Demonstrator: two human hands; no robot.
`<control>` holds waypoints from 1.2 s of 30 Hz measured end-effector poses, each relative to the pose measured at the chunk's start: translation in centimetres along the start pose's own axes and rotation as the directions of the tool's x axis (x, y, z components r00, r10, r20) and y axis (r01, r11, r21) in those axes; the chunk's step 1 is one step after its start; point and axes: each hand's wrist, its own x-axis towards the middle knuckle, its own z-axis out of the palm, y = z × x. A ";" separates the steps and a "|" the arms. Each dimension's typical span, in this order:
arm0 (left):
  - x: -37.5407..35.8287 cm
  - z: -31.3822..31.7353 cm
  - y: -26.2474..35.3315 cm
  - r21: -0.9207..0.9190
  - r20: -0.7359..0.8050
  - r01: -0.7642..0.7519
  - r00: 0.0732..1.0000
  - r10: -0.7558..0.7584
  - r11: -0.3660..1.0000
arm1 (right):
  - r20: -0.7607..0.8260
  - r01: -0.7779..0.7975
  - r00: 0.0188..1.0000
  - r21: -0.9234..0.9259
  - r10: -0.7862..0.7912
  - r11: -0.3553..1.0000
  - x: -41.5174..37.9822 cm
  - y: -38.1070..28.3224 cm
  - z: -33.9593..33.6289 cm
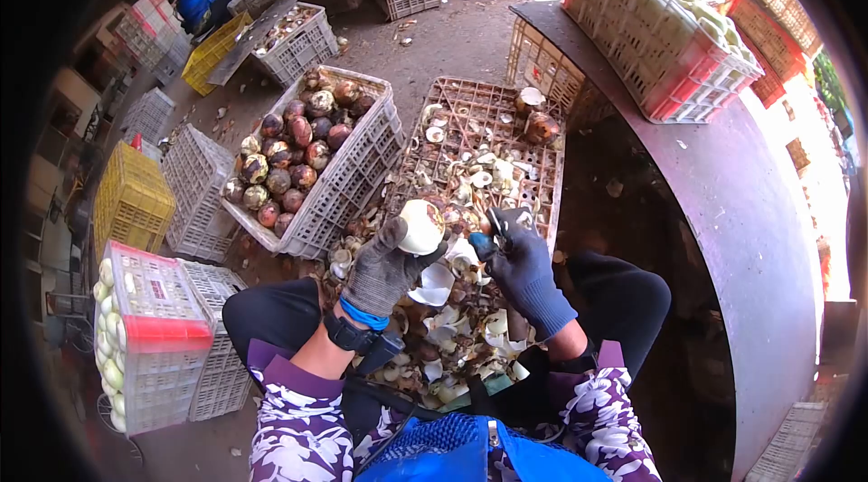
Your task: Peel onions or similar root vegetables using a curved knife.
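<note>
My left hand, in a grey work glove, is closed round a partly peeled coconut, its smooth white surface facing up. Close by on the right, my right hand, in a dark blue glove, grips a small peeling tool whose thin dark end shows above the fingers; its exact shape is hard to make out. Both hands are above an upturned plastic crate strewn with white and brown peelings. Two brown unpeeled coconuts lie near its far right corner.
A white crate full of mottled brown-red coconuts stands ahead left. Crates of pale peeled ones stand at the lower left and on a grey board at right. A person in blue sits far back left.
</note>
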 end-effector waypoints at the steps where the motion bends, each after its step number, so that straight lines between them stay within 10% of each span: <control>1: 0.1 0.1 0.0 -0.012 -0.023 -0.028 0.999 0.028 1.000 | -0.043 0.159 0.985 -0.123 -0.166 0.980 -0.2 -0.4 0.4; 7: 0.2 -0.4 0.3 -0.054 -0.022 -0.045 0.999 0.044 0.998 | 0.248 0.104 0.968 -0.254 -0.039 0.962 -1.2 -2.6 0.6; 19: 0.6 -0.6 -0.2 -0.332 0.096 0.075 0.994 -0.045 0.940 | 0.303 0.230 0.947 -0.413 -0.105 0.881 -1.7 -2.4 1.3; 36: 0.3 0.3 -1.1 -0.052 -0.028 -0.067 0.997 0.065 0.996 | 0.291 0.031 0.955 -0.291 0.057 0.956 -1.2 -2.8 1.9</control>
